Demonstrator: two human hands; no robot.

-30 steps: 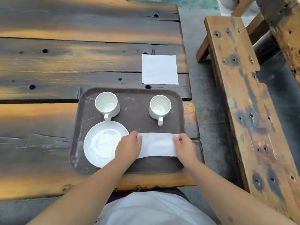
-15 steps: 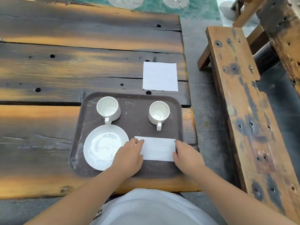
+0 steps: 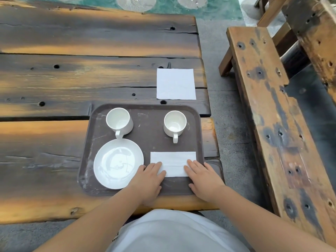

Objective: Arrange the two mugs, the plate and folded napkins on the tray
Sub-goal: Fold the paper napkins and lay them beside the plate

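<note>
A brown tray [image 3: 149, 117] lies near the table's front right corner. On it stand two white mugs, one at the back left [image 3: 119, 121] and one at the back right [image 3: 175, 124], handles toward me. A white plate [image 3: 118, 163] sits at the tray's front left. A folded white napkin [image 3: 173, 161] lies flat at the tray's front right. My left hand [image 3: 150, 176] rests flat, fingertips on the napkin's left lower corner. My right hand [image 3: 201, 174] rests flat on its right lower corner. A second, unfolded napkin [image 3: 176, 84] lies on the table behind the tray.
The dark wooden plank table [image 3: 72, 79] stretches far to the left and back. Its right edge runs just past the tray. A worn wooden bench [image 3: 272, 115] stands to the right across a strip of concrete floor.
The folded napkin now lies flat on the tray. Both hands have slid back toward me to its near corners and lie flat instead of pinching its ends.
</note>
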